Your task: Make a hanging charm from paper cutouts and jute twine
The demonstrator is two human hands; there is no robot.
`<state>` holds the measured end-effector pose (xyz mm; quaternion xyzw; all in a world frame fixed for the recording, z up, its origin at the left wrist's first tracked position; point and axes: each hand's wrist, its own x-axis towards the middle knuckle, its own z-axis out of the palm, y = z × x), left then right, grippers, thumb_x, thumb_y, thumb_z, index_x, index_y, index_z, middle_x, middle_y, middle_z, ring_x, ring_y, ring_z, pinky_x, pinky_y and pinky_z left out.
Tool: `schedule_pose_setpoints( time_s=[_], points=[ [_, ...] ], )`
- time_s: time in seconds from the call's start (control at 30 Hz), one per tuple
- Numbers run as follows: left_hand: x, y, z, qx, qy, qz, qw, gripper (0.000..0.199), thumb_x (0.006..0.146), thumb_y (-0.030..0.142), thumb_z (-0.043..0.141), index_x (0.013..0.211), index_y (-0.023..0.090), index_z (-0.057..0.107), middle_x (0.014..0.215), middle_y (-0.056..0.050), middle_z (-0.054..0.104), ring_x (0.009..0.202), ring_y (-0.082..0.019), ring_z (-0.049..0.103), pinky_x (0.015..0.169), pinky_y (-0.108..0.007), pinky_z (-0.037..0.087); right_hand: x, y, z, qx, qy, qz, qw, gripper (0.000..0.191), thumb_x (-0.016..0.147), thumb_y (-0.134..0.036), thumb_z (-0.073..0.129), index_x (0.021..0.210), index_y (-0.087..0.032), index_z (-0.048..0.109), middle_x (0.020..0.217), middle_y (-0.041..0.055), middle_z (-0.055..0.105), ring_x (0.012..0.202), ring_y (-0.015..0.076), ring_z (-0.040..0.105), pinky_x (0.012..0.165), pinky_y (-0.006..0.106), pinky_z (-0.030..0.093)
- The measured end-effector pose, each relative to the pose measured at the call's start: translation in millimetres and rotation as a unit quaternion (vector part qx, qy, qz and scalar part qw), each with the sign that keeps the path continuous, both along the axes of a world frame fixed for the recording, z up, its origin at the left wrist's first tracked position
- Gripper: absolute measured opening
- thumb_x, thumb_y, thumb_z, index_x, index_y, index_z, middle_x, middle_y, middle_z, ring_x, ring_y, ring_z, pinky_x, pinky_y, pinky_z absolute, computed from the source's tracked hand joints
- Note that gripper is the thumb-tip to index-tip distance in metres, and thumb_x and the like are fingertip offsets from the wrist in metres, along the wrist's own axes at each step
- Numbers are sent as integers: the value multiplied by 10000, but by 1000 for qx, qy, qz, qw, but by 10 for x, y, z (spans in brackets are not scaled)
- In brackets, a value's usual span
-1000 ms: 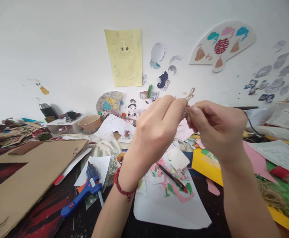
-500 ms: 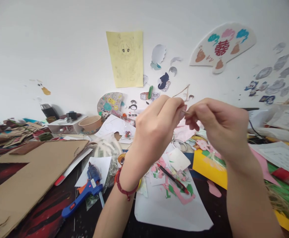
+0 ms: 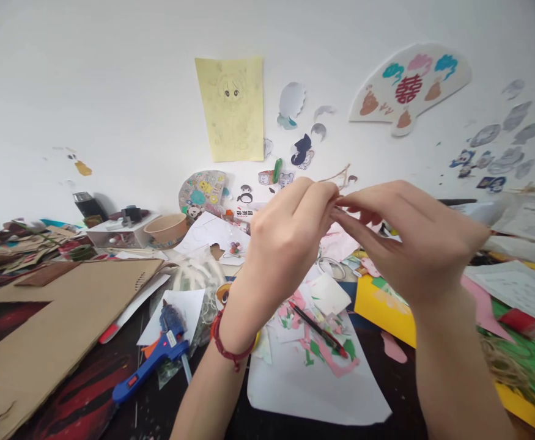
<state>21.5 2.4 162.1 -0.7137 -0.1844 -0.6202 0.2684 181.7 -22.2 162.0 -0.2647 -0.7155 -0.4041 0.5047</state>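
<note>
My left hand (image 3: 290, 235) is raised in front of me with its fingers closed in a pinch, a red braided cord round the wrist. A thin piece of brown twine (image 3: 340, 174) sticks up above its fingertips. My right hand (image 3: 414, 238) comes in from the right, thumb and forefinger pinched against the left fingertips. Most of the twine between the fingers is hidden. Below the hands, white paper (image 3: 295, 397) carries pink and green paper scraps (image 3: 329, 354) and a dark pen-like tool (image 3: 320, 330).
A blue glue gun (image 3: 157, 357) lies at the left beside large cardboard (image 3: 65, 330). Behind are a round tan bowl (image 3: 166, 229) and a white box (image 3: 120, 235). Yellow card (image 3: 386, 308) and loose twine (image 3: 501, 363) lie on the right. Paper cutouts cover the wall.
My right hand has turned and its fingers have straightened, closing the small gap to the left fingertips. The twine's upper end has dipped slightly. The left hand has barely moved.
</note>
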Motion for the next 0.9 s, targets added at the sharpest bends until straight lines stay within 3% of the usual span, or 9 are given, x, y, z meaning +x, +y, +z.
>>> schedule_pose_setpoints(
  time_s=[0.33,0.6,0.9],
  points=[
    [7,-1,-44,-5,22,10,1000,136,988,124,477,949,183,594,800,3,626,672,-86,522,654,-240,432,28,30,-58,19,4,-37,999,121,882,-150,660,956,-245,668,699,-4,686,589,139,599,542,300,440],
    [27,4,-57,5,30,14,999,121,993,140,477,961,172,589,803,-1,614,677,-86,511,634,-243,418,82,-10,-24,-15,22,-29,999,84,875,-164,672,863,-247,667,657,-21,699,551,131,611,492,290,404],
    [54,2,-40,-1,22,-11,1000,120,984,145,496,912,181,584,772,11,605,638,-73,502,610,-234,404,69,9,13,-75,45,43,995,160,913,-170,620,771,-242,642,596,-40,654,498,94,536,475,283,360]
  ],
)
